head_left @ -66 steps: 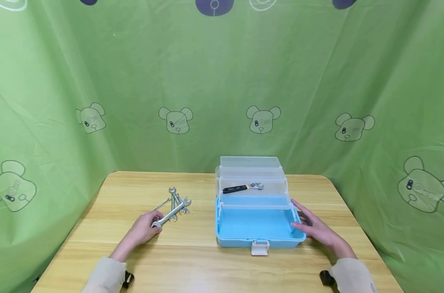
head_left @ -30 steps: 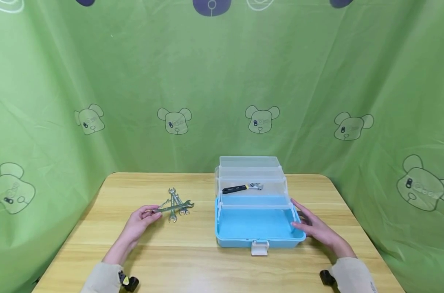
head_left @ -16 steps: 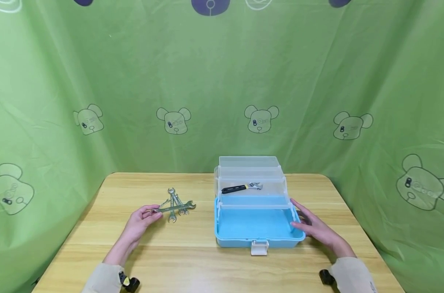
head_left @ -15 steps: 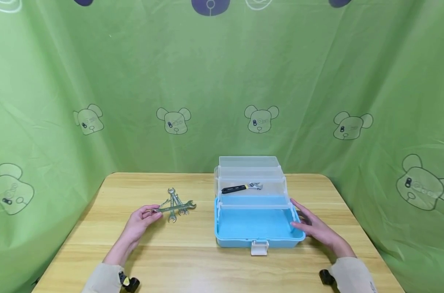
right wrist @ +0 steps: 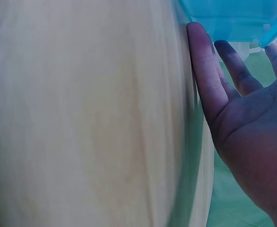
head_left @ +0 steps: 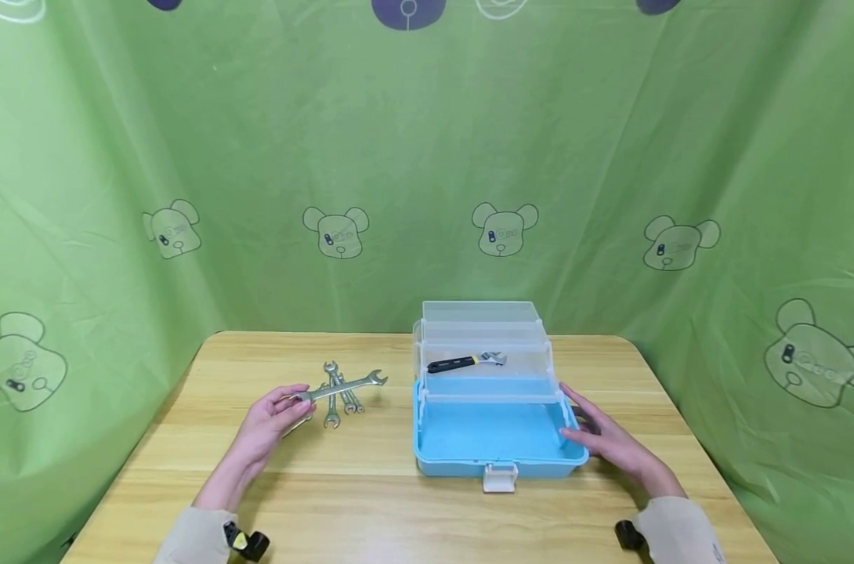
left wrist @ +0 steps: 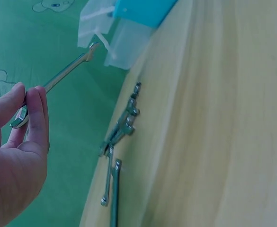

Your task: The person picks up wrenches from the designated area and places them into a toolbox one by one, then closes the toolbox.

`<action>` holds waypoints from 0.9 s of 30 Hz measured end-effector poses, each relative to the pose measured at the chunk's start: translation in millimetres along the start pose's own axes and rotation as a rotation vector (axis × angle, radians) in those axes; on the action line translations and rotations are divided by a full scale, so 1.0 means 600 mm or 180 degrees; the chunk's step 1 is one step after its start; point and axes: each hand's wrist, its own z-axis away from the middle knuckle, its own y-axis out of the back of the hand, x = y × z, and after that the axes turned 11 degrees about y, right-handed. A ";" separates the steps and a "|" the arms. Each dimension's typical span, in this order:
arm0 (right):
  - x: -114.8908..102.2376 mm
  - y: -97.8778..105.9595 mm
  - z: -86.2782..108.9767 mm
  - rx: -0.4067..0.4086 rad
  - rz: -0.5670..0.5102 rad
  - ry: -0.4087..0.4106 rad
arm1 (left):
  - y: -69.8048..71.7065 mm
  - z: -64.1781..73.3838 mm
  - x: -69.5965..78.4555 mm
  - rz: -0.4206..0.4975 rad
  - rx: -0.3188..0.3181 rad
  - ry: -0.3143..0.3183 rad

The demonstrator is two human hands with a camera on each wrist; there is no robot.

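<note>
My left hand (head_left: 268, 419) pinches one end of a silver open-end wrench (head_left: 349, 385) between thumb and fingers. Its free head points right and slightly up. In the left wrist view this wrench (left wrist: 67, 73) is raised well clear of the table. Below it lies a loose pile of smaller wrenches (head_left: 332, 407), several crossing each other. Another wrench (left wrist: 115, 196) lies nearer the hand, mostly covered by it in the head view. My right hand (head_left: 610, 446) rests with extended fingers against the right side of the blue toolbox (head_left: 462, 468), the thumb at its rim.
The toolbox's clear stepped trays (head_left: 486, 333) are spread open at the back. A black-handled adjustable wrench (head_left: 455, 364) lies in one of them. A white latch (head_left: 500, 478) hangs at the front. Green printed curtains (head_left: 427, 157) surround the wooden table (head_left: 370, 509) behind and at the sides.
My left hand has lifted the wrench off the pile, and over the last half second its free end has swung up and right. The right hand and the toolbox stay put.
</note>
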 end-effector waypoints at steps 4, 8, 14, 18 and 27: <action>-0.001 0.000 0.000 0.0007 -0.0012 -0.0011 | -0.010 0.002 0.009 -0.0017 -0.0077 -0.0051; -0.002 -0.003 -0.002 0.0002 -0.0016 0.0008 | -0.017 0.005 0.018 0.0033 -0.0104 -0.0059; -0.004 -0.003 -0.005 0.0000 -0.0039 -0.0025 | -0.033 0.006 0.030 0.0077 -0.0194 -0.0085; -0.002 -0.001 -0.005 -0.0004 -0.0090 -0.0048 | -0.047 0.001 0.032 0.0168 -0.0300 -0.0121; 0.005 0.003 0.001 -0.0014 -0.0075 -0.0086 | -0.080 -0.011 0.030 0.0240 -0.0426 -0.0124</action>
